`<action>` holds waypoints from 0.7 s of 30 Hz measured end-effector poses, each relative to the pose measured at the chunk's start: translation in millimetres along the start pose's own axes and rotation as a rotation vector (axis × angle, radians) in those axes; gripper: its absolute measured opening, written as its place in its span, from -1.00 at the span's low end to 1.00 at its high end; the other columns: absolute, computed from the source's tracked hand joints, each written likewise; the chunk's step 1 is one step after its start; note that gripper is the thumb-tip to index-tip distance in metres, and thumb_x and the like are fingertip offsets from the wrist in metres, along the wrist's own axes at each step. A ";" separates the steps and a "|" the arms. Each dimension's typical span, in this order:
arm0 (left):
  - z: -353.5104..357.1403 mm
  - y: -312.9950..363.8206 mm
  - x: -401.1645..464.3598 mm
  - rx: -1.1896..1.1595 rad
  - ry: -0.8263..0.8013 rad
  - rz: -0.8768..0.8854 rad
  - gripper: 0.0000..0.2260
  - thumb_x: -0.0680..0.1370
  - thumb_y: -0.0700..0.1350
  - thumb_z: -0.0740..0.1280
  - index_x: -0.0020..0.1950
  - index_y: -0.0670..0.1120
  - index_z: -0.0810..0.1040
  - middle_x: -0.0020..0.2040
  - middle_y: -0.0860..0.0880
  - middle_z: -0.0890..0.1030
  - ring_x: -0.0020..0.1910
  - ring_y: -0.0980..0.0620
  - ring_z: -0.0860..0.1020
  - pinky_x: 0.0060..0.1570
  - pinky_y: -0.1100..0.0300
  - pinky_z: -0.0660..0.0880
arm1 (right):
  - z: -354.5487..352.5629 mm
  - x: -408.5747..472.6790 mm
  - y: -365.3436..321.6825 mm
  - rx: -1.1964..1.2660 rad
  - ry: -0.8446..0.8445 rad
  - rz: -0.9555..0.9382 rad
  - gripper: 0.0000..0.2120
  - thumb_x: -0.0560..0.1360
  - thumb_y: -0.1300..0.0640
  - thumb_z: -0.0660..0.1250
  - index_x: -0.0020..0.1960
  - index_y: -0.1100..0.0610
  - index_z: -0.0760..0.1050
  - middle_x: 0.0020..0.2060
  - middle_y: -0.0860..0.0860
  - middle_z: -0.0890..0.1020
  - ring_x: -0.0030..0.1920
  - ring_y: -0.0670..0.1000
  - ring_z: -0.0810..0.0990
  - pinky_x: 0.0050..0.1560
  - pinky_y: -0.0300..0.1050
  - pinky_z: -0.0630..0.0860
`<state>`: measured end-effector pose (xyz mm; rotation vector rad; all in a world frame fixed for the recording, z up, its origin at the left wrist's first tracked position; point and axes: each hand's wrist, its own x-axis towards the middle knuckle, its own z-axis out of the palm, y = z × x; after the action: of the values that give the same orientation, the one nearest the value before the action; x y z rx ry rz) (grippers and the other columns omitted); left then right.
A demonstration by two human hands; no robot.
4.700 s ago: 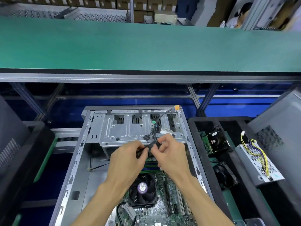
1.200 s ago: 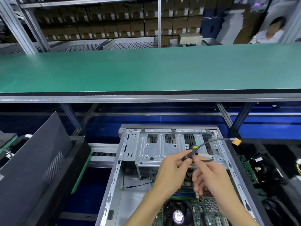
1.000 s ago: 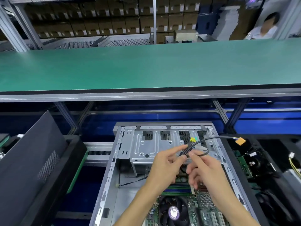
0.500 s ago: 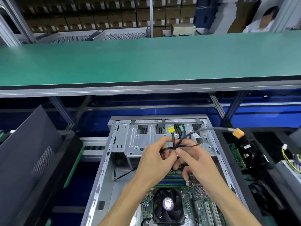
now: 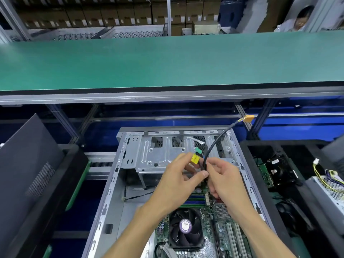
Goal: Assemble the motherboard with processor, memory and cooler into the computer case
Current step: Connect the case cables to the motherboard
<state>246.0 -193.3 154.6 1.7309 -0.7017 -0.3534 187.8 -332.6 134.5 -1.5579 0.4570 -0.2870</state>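
Above the open computer case (image 5: 111, 185), my left hand (image 5: 175, 185) and right hand (image 5: 223, 181) both pinch a bundle of black cables (image 5: 204, 170), lifting their yellow connector (image 5: 194, 158) and orange connector (image 5: 249, 118) clear, probably to sort them. Below lies the motherboard (image 5: 221, 237), seated inside with memory (image 5: 193, 199) and cooler (image 5: 185, 228).

No text can be read anywhere. The round purple sticker (image 5: 184, 226) on the cooler fan (image 5: 185, 229) carries print (too blurred to make out), and the white labels on the cardboard boxes (image 5: 119, 14) are likewise illegible.
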 end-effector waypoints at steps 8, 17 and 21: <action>-3.2 2.5 3.2 -0.167 0.085 -0.253 -0.66 0.44 0.00 0.56 0.02 -0.10 0.49 -0.18 -0.10 0.64 -0.38 -0.14 0.58 -0.36 0.01 0.56 | -0.2 -3.3 -7.5 0.003 -0.117 -0.015 -0.68 0.70 0.10 0.17 -0.17 0.07 0.56 -0.51 0.06 0.31 -0.52 -0.01 0.26 -0.55 -0.22 0.25; -16.3 2.4 10.0 -0.489 0.046 -0.245 -0.94 0.54 -0.12 0.43 -0.06 -0.08 0.70 0.08 -0.02 0.70 0.03 -0.06 0.66 0.17 0.06 0.54 | 2.1 -6.4 -9.3 -0.031 -0.141 -0.115 -0.81 0.67 0.18 0.25 0.05 0.03 0.63 -0.43 -0.18 0.57 -0.58 -0.03 0.37 -0.51 -0.26 0.37; -17.6 2.5 6.8 -0.171 0.087 -0.021 -0.84 0.54 -0.03 0.38 0.07 0.10 0.70 0.10 0.07 0.67 0.08 0.04 0.63 0.17 0.14 0.53 | 1.3 -3.2 -9.4 0.130 -0.027 -0.082 -0.87 0.62 0.16 0.35 0.16 0.08 0.52 -0.33 0.02 0.66 -0.52 -0.01 0.37 -0.54 -0.19 0.40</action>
<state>260.7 -184.4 162.8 1.5827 -0.5741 -0.3405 186.6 -330.1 144.1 -1.4541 0.3471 -0.3514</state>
